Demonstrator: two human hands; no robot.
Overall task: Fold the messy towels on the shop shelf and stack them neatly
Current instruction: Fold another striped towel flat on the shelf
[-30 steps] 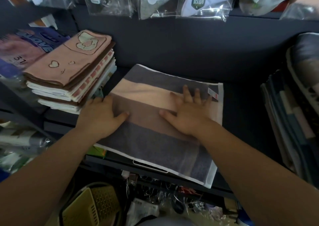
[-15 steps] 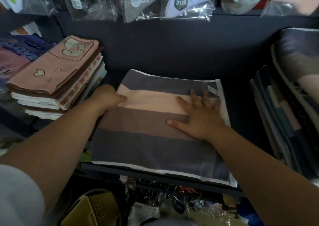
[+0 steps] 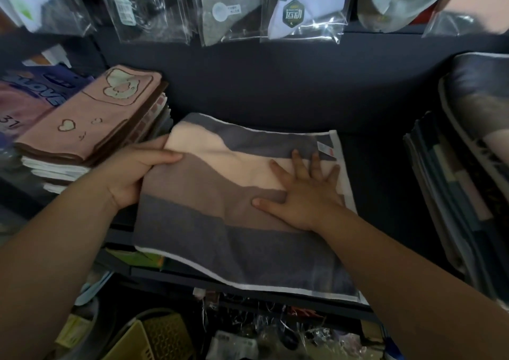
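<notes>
Lying flat, striped towel (image 3: 209, 230) has bands running left-to-right.

1 second back my left hand (image 3: 140, 172) lay flat on the striped towel (image 3: 234, 222). I have since slid it out to the towel's left edge, where its thumb now sits on top with the fingers tucked underneath. That edge has lifted off the shelf (image 3: 382, 172), and the fabric there bulges upward.
</notes>
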